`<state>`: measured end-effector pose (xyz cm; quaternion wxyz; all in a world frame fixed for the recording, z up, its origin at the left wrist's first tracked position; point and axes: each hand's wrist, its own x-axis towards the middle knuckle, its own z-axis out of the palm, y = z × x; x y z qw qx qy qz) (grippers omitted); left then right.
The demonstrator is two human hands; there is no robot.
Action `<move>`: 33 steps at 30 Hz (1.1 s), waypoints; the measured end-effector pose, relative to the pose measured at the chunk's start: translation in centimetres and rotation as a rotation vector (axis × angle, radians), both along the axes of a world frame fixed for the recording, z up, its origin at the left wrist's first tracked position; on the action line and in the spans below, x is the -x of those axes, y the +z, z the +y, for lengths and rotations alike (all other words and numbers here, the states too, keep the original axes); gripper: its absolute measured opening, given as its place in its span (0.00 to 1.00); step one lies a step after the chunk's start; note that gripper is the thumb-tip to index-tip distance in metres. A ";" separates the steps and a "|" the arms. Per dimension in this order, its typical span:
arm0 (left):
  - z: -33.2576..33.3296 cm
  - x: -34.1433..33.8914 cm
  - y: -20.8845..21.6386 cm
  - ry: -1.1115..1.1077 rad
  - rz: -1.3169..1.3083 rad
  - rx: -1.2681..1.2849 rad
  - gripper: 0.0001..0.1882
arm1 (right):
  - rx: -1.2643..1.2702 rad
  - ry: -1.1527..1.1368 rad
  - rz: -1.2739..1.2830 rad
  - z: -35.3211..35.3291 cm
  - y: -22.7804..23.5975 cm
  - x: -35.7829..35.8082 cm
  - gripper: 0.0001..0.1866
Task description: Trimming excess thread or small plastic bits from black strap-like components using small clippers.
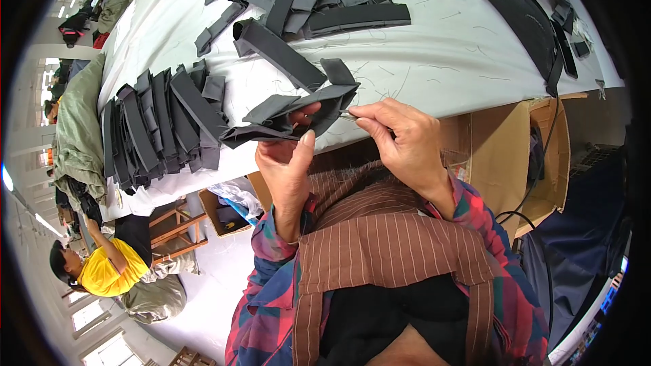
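White cloth-covered counter [434,81]; above its near edge, dark-grey folded fabric piece [270,110]: likely light, soft, best gripped along folds. Left hand [285,166] grasps it; right hand [405,137] pinches slim metallic tool [346,114] beside fabric's right end.

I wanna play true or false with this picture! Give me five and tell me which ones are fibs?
1. The left hand holds dark cloth. True.
2. The right hand lies flat on the table. False: the right hand is raised, pinching something small by the cloth.
3. The apron has stripes. True.
4. The table is red. False: the table is white.
5. Someone in a yellow shirt is at the picture's left. True.
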<state>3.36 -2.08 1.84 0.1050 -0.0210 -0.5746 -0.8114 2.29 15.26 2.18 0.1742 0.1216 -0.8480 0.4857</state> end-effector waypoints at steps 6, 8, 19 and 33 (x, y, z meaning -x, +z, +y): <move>0.1 0.0 0.0 -0.001 0.000 0.025 0.17 | -0.112 -0.022 0.074 -0.1 0.0 0.1 0.04; 0.1 0.1 -0.3 0.000 0.010 0.039 0.17 | -0.127 -0.025 0.093 -0.2 -0.1 0.1 0.04; -0.1 -0.3 -0.4 0.006 -0.020 0.107 0.17 | -0.202 0.017 0.076 -0.5 0.2 0.3 0.04; 0.1 -1.1 -0.7 0.077 -0.084 0.204 0.18 | -0.375 0.068 0.083 -2.4 0.0 0.6 0.06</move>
